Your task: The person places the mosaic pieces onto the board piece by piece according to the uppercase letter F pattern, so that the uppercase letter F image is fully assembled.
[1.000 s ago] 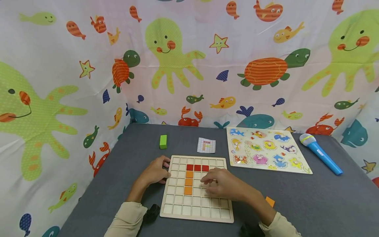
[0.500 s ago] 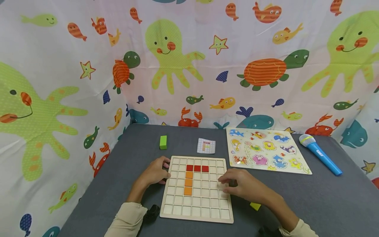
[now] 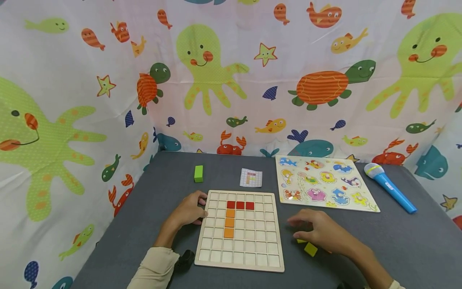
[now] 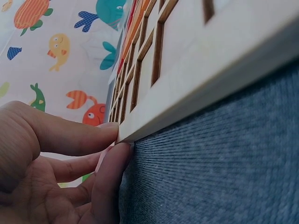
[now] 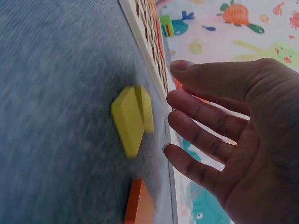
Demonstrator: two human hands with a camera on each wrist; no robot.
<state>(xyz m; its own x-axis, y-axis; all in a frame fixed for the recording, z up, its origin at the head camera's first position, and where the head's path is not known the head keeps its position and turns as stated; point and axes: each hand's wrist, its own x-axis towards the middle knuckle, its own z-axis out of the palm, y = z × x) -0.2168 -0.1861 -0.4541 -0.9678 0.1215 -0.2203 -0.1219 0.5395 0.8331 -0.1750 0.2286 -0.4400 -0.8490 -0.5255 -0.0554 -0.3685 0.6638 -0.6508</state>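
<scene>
In the middle of the frame, low down, we see the board (image 3: 249,257) lying flat on the bench (image 3: 155,188). Our left hand (image 3: 189,209) is at its left edge, and the left wrist view shows thumb and finger pinching the rim. We think that grip is there so the board won't slide about.

Our right hand (image 3: 322,230) hangs right of the board, holding nothing, its fingers a bit bent and apart. Just below it, in the lower right of the frame, are two yellow blocks (image 3: 311,249). We can't tell if they touch each other. The right wrist view has an orange block (image 5: 139,205) at the bottom, near them. These look put there so the right hand can get them easily.

On the board, three red tiles (image 3: 240,205) make a row, and three orange tiles (image 3: 229,222) go down under the left one. Each sits in its own square, where the little wood walls should stop it slipping.

The card (image 3: 250,178) lies just above the board, maybe so we can peek at it. Its picture is tiny. The green block (image 3: 198,174) is near the board's upper left. The puzzle (image 3: 303,188) and mic (image 3: 390,188) are upper right, perhaps out of our way.
</scene>
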